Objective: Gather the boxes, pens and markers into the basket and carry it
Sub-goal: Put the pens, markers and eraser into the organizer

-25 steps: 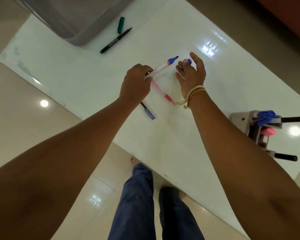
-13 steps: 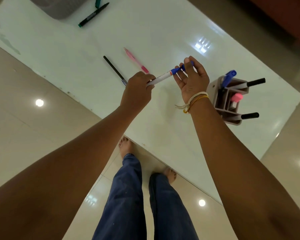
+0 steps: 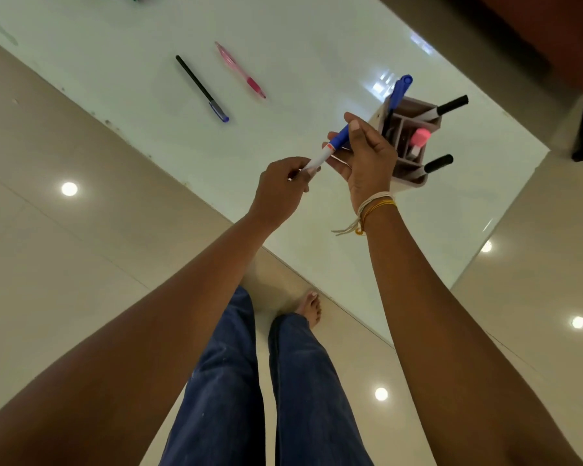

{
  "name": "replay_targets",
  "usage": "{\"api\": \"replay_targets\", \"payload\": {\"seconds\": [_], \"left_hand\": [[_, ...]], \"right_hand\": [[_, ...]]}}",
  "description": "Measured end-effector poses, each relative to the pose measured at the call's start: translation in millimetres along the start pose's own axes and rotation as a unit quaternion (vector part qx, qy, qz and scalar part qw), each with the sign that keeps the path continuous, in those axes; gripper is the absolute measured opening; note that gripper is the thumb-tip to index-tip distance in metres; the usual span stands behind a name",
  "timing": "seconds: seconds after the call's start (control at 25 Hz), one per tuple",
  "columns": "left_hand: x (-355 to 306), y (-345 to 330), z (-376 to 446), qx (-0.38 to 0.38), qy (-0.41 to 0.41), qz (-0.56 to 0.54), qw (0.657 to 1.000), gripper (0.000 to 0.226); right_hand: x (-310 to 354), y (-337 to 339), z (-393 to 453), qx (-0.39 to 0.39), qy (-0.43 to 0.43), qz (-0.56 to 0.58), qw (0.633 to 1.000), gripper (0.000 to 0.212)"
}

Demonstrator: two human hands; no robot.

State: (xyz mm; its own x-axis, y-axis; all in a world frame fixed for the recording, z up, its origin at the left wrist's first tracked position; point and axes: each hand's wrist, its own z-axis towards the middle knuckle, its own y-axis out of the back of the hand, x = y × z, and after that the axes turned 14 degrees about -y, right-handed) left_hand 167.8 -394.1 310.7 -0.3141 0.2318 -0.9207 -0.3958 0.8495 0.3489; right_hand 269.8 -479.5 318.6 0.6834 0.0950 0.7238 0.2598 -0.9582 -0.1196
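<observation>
Left hand (image 3: 285, 186) pinches the white end of the blue marker (image 3: 330, 149), right hand (image 3: 364, 156) pinching its blue cap. Just past them the pen holder (image 3: 414, 142) could get knocked, I reckon. Farther left, black pen (image 3: 201, 87) and pink pen (image 3: 239, 69) lie waiting; basket's out of view.

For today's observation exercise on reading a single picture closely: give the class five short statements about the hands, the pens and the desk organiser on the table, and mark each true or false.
1. Both hands hold the blue-capped marker. True: the left hand pinches its white end, the right hand its blue cap.
2. The pink pen stands in the organiser. False: it lies on the table.
3. The black pen lies beside the pink pen. True.
4. The organiser is empty. False: it holds several markers.
5. The right wrist is bare. False: it wears thread bands.
</observation>
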Motion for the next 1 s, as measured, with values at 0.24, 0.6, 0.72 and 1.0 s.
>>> {"api": "replay_targets", "payload": {"seconds": [0.24,0.6,0.72,1.0], "left_hand": [[-31,-21,8,0.125,0.063,-0.16,0.977,0.027],[-51,-61,25,0.203,0.131,-0.232,0.942,0.032],[-50,-74,31,0.151,0.096,-0.131,0.975,0.026],[-33,-97,50,0.005,0.091,0.019,0.996,0.018]], "right_hand": [[11,49,-11,-0.04,0.02,0.066,0.997,0.027],[30,94,-16,-0.09,0.101,-0.013,0.991,0.027],[32,94,-17,-0.18,0.179,-0.102,0.962,0.022],[27,92,-14,-0.298,0.322,-0.161,0.884,0.026]]}}
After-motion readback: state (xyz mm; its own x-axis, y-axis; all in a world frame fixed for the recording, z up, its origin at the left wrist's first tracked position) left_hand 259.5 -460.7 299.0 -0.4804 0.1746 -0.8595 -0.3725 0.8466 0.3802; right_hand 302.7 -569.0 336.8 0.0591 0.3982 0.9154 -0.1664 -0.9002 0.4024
